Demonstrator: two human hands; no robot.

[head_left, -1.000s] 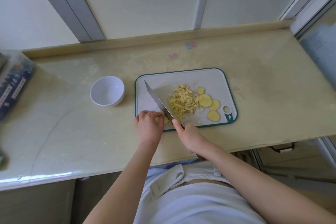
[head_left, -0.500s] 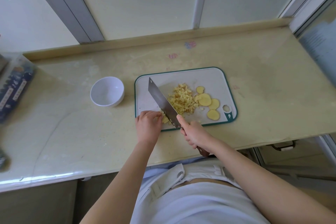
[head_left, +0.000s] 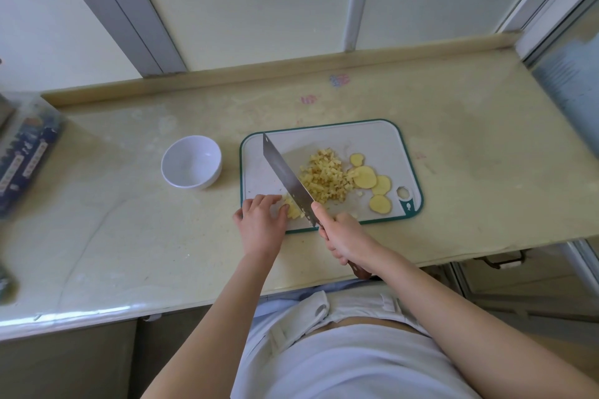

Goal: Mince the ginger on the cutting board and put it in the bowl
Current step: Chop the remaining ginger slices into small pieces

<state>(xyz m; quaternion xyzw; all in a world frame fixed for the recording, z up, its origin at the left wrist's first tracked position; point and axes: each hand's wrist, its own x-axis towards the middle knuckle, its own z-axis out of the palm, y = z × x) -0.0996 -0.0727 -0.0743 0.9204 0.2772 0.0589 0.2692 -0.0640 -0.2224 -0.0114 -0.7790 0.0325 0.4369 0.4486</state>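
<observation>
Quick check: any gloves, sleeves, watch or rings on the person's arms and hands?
No. The left hand and right hand are bare: no gloves, rings or watch visible. The left forearm and right forearm are uncovered to the frame edge. The only clothing in view is a white garment at the torso.

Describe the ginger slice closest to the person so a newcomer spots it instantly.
On the beige countertop lies a white cutting board with a green rim. Right of its diced ginger pile sit four round slices. The target slice is the one nearest the front edge, just left of the hanging hole.
</observation>
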